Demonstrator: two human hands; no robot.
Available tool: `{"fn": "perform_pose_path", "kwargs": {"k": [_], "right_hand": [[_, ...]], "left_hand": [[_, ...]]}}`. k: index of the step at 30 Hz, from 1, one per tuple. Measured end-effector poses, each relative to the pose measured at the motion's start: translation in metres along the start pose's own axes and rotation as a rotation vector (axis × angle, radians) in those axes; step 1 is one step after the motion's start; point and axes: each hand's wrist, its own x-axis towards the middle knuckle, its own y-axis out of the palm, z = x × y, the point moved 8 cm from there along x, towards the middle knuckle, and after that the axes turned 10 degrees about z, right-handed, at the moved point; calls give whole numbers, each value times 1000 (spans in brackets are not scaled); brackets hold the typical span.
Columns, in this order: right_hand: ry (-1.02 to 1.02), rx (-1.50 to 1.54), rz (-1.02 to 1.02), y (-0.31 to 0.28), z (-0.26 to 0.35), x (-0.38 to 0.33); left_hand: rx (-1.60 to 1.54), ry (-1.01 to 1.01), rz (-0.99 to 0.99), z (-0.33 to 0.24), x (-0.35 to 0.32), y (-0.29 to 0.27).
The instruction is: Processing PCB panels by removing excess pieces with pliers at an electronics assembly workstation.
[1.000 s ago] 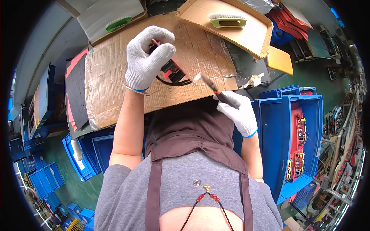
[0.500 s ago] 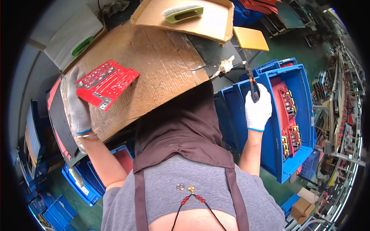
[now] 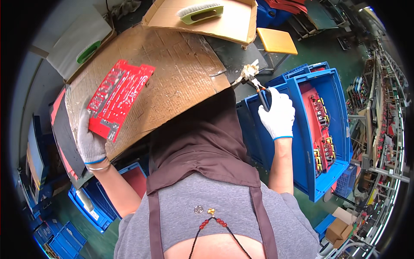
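Note:
In a white glove, my left hand (image 3: 91, 140) grips the lower left edge of a red circuit board (image 3: 118, 97), tilted above the cardboard-covered bench (image 3: 177, 73). Metallic solder patches and small dots cover the board's visible face. My gloved right hand (image 3: 278, 114) is closed around dark pliers (image 3: 263, 96) with orange bands near the joint. Their jaws point up and left, at a clump of whitish material (image 3: 250, 71) by the bench corner; whether they touch it I cannot tell.
Right of me, a blue crate (image 3: 319, 192) holds red boards with yellow and black parts. A green-handled brush (image 3: 200, 14) lies in a shallow cardboard box (image 3: 237, 32) at the back; another green brush (image 3: 89, 52) rests far left. A yellow stool (image 3: 277, 41) stands behind.
The pliers have swung left from beside the blue crate to the whitish clump. My left hand has come nearer, and the red board has turned steeper.

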Motion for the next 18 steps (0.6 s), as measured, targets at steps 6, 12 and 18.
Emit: {"fn": "perform_pose_path", "kwargs": {"k": [6, 12, 18], "right_hand": [[-37, -27, 65, -6, 26, -1], [-71, 172, -80, -13, 32, -9], [141, 257, 124, 25, -4, 9]], "left_hand": [[-38, 7, 129, 23, 26, 57], [-199, -110, 192, 75, 43, 60], [-29, -62, 123, 84, 49, 50]]}}
